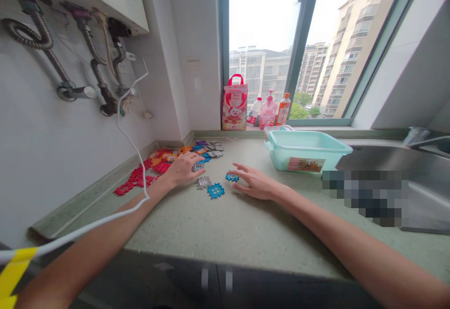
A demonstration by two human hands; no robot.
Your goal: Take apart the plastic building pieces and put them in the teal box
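On the grey-green countertop (pixel 218 224) lies a spread of flat plastic lattice pieces: red ones (pixel 138 177) at the left, orange, blue and grey ones (pixel 206 148) farther back. My left hand (pixel 183 169) rests over a grey piece (pixel 197 167), fingers curled on it. A second grey piece (pixel 203 182) and a blue square piece (pixel 215 190) lie just in front. My right hand (pixel 255 183) pinches a small blue piece (pixel 232 177) at its fingertips.
A mint plastic basin (pixel 305 150) stands at the right of the hands, a steel sink (pixel 418 182) beyond it. A red-handled bag (pixel 234 103) and three bottles (pixel 269 109) stand on the window sill. A white cable (pixel 130 135) hangs across the left wall.
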